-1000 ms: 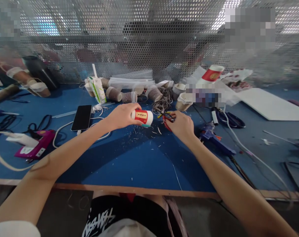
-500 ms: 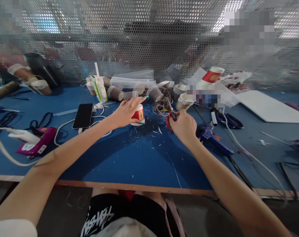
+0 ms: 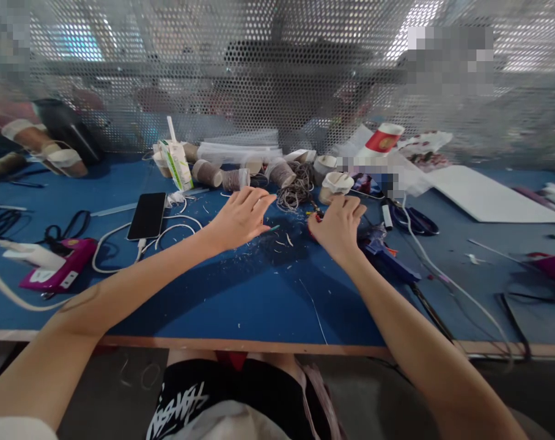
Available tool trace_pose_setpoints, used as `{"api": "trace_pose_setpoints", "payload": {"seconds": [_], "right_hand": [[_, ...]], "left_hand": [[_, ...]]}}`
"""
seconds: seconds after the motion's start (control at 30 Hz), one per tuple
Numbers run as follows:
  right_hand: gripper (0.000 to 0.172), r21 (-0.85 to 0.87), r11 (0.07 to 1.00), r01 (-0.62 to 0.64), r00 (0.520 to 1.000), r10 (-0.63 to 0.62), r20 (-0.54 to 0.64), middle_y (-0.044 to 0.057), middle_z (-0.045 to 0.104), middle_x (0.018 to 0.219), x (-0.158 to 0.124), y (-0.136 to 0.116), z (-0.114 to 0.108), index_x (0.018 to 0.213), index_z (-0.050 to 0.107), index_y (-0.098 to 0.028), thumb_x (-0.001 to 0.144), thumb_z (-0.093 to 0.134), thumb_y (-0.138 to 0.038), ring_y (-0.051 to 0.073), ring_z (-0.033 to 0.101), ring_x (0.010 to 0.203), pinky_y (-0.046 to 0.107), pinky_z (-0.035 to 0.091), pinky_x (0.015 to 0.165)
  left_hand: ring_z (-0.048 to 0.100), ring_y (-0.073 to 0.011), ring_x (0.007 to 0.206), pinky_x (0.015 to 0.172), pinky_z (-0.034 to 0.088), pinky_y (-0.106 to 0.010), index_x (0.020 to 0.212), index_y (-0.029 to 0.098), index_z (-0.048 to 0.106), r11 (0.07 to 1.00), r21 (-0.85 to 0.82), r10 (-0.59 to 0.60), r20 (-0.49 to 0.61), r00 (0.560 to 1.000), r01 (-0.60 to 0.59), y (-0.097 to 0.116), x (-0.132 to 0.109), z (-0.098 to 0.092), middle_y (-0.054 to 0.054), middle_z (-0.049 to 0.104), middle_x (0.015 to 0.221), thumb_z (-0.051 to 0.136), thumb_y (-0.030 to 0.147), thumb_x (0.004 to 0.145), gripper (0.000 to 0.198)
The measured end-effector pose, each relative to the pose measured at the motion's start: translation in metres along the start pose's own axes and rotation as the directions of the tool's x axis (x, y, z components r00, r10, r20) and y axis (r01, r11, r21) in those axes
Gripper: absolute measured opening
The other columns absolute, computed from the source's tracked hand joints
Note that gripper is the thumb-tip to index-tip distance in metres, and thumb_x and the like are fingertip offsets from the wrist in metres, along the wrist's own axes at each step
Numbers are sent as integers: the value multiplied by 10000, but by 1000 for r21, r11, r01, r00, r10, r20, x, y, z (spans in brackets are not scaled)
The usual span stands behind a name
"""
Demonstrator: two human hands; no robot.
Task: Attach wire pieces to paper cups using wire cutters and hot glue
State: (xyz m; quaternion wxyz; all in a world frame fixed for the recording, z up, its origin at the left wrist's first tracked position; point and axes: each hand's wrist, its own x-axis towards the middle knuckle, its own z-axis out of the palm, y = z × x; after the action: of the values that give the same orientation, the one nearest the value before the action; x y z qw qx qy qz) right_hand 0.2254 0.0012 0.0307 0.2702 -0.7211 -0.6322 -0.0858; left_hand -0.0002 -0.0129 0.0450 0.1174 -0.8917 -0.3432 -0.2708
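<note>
My left hand [image 3: 243, 219] is over the table with its thumb and index finger apart and nothing visible between them. No red and white paper cup shows at this hand; its back hides what lies behind it. My right hand [image 3: 338, 225] is low over the table, fingers spread, above the red-handled scissors [image 3: 311, 223]. Its thumb is at the handle, and the hand covers most of the scissors. White scraps [image 3: 289, 239] are scattered on the blue tabletop [image 3: 259, 299] between the hands.
Grey yarn [image 3: 296, 194], wound spools [image 3: 208, 173] and a covered cup [image 3: 336, 186] stand beyond my hands. A phone [image 3: 147, 216] and power strip [image 3: 60, 266] lie left. Right are a blue glue gun [image 3: 392, 260], dark-handled scissors [image 3: 417, 221], a white board [image 3: 497, 198] and another red cup [image 3: 384, 139].
The small red cup at my left hand is out of sight, and that hand has turned. My right hand's fingers have spread over the scissors, which are now lower. The view has shifted slightly.
</note>
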Motion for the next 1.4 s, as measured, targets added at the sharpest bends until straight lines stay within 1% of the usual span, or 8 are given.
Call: {"api": "trace_pose_setpoints", "payload": {"seconds": [0.13,0.3,0.4,0.6,0.73,0.87,1.13,1.4], "right_hand": [[365,115,988,107,987,-92,-131,193,443,1121,0,4,9,1076,447,-123,736,511,-240,366,424,1094,606,351,916],[268,186,976,113,973,-70,-222,155,453,1047,4,13,20,985,433,-157,733,491,-227,326,429,1071,580,345,953],[257,214,969,124,970,-73,-230,152,458,1031,4,15,25,965,433,-163,728,503,-233,322,442,1048,574,361,942],[270,265,950,167,974,-118,-191,158,481,1027,6,16,28,990,466,-152,730,508,-210,332,462,1064,606,364,938],[526,463,817,343,936,-337,-99,177,440,1238,5,12,24,1240,406,-163,742,552,-248,284,509,1069,518,462,895],[748,645,715,271,909,-410,73,191,348,1402,3,-5,19,1406,275,-183,750,591,-350,167,594,807,372,541,722],[367,715,671,195,860,-468,205,85,650,1038,30,-33,12,1052,614,-178,699,597,-278,173,596,776,337,522,706],[257,675,701,232,722,-589,364,62,703,932,56,-74,-44,917,686,-173,714,526,-168,246,625,934,401,504,840]], "left_hand": [[532,-284,1149,965,440,-387,1249,45,375,974,-156,-134,189,973,164,34,33,10,-196,521,1214,483,119,868,403],[584,-315,1140,932,462,-401,1280,50,302,763,-273,-460,409,788,587,43,86,56,-273,391,1352,518,144,855,486],[573,-333,1158,937,454,-406,1229,3,315,717,-279,-499,435,749,639,39,101,74,-307,493,1252,541,195,860,473],[600,-301,1092,908,455,-400,1256,25,318,750,-298,-442,440,782,591,32,94,56,-245,599,1154,435,143,869,421],[607,-247,998,893,449,-377,1224,55,362,808,-345,-360,353,863,478,21,85,25,-143,640,981,400,134,883,352],[591,-179,812,800,459,-328,1152,108,419,798,-454,-305,263,915,396,7,76,1,-36,595,785,412,132,879,274],[560,-131,761,751,445,-282,1061,151,477,757,-588,-248,144,958,284,-23,71,-19,3,587,765,475,127,832,230],[540,-105,720,700,431,-253,1022,141,505,691,-670,-295,81,952,271,-37,72,-24,0,556,775,495,104,845,181]]}}
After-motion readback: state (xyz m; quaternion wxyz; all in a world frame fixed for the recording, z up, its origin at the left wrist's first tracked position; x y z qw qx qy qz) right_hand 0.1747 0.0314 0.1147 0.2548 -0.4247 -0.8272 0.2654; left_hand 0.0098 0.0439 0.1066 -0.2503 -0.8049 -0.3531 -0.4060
